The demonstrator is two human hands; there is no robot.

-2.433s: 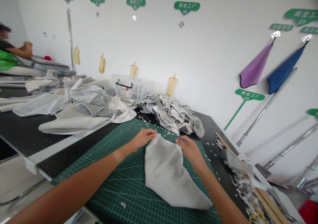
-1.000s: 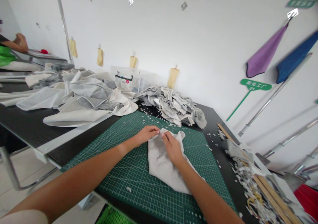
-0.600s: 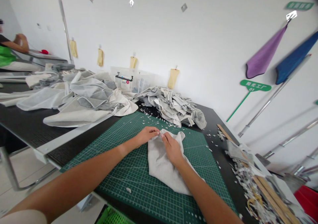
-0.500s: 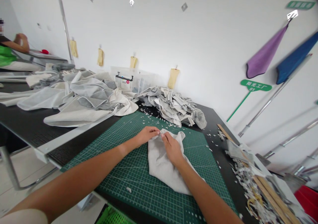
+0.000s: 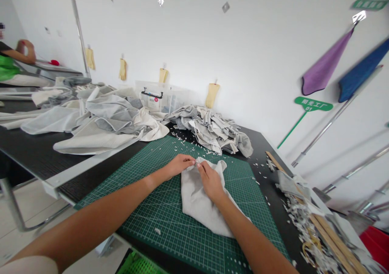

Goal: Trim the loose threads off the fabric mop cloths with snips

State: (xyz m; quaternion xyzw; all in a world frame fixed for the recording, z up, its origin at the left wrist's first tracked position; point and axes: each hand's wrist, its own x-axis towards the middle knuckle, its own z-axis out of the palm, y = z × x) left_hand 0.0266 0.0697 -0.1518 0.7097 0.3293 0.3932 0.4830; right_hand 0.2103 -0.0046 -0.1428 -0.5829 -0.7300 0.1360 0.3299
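Observation:
A light grey piece of cloth point(image 5: 197, 203) lies on the green cutting mat point(image 5: 146, 172). My left hand point(image 5: 178, 164) pinches the cloth's upper left edge with closed fingers. My right hand point(image 5: 211, 180) rests on the cloth just beside it, fingers pinched on the same top edge. The two hands almost touch at the fingertips. The cloth's far corner is bunched up behind my right hand.
A heap of grey cloth pieces point(image 5: 212, 130) sits beyond the mat, with larger pale fabric point(image 5: 100, 124) to the left. Clear plastic boxes point(image 5: 158, 97) stand by the wall. Scraps and wooden rulers point(image 5: 316, 225) lie at the right. Another person point(image 5: 12, 61) works far left.
Since 2.4 s ago my right hand has moved left to meet my left hand, folding the cloth's top edge. Over the last second both hands have held still.

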